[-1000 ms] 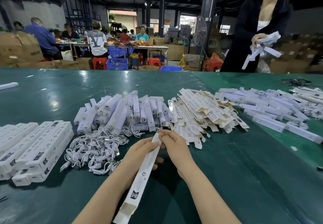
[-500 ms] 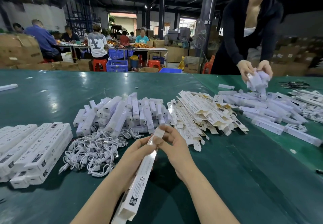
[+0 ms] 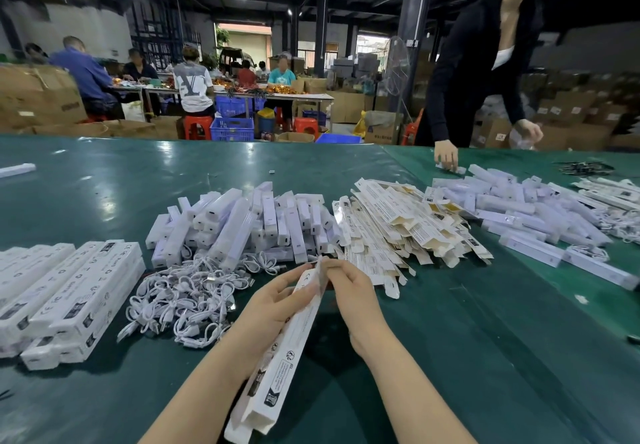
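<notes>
Gripping a long white carton [image 3: 294,346] just right of the cable pile [image 3: 183,298], the left hand [image 3: 277,301] wraps its upper part while the right hand [image 3: 349,287] pinches the top end in its grip; the flap, upright a moment earlier, now lies folded.

a: what do you get of yourself on the feed?
b: only my arms. my left hand [image 3: 273,305] and right hand [image 3: 353,291] are bare, and my left forearm [image 3: 207,384] and right forearm [image 3: 412,388] are uncovered right down to the bottom edge.
a: build?
b: narrow wrists, slender fingers [image 3: 343,268]. the nails are too blurred for me to judge.
</notes>
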Tool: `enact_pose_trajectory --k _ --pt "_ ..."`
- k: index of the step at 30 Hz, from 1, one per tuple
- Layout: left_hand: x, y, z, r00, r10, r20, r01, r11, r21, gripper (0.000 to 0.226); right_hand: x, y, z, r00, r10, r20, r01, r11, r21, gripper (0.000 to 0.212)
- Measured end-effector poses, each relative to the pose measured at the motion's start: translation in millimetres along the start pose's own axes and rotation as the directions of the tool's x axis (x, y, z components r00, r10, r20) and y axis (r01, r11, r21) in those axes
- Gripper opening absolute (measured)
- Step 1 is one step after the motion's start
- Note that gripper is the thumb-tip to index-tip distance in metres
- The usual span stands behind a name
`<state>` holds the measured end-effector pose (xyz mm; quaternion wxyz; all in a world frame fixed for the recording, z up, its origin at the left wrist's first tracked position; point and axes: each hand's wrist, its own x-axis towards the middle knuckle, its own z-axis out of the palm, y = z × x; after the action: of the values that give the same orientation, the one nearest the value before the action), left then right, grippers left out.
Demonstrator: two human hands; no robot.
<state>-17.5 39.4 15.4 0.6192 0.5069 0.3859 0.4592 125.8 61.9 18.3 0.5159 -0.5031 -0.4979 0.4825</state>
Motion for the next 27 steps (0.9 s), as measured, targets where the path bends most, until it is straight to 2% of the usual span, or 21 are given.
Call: enact_pose_trajectory --k 5,15,19,24,27 --pt "-1 1 1 1.000 -0.012 0.021 0.012 1.000 -0.015 0.048 0 0 -1 1.000 0.020 0.022 -0.020 1.000 -0.009 0.034" --pt "-2 0 2 0.999 0.039 0.007 -0.039 0.999 0.021 0.069 0 -2 -5 0.994 0.023 0.105 -0.010 0.993 -0.122 0.039" --pt "-2 0 1 1.000 0.000 0.006 -0.001 0.999 0.044 0.064 2 1 -6 0.992 0.025 0.122 -0.009 0.991 -0.132 0.039" --pt "-3 0 -1 0.999 -0.021 0.028 0.021 1.000 0.019 0.070 0 -3 -13 0.981 -0.016 0.194 0.051 0.983 -0.176 0.039" --pt "-2 -1 0 0.999 -0.028 0.027 0.027 0.999 0.039 0.069 0 -2 -17 0.983 -0.044 0.180 0.086 0.968 -0.236 0.039"
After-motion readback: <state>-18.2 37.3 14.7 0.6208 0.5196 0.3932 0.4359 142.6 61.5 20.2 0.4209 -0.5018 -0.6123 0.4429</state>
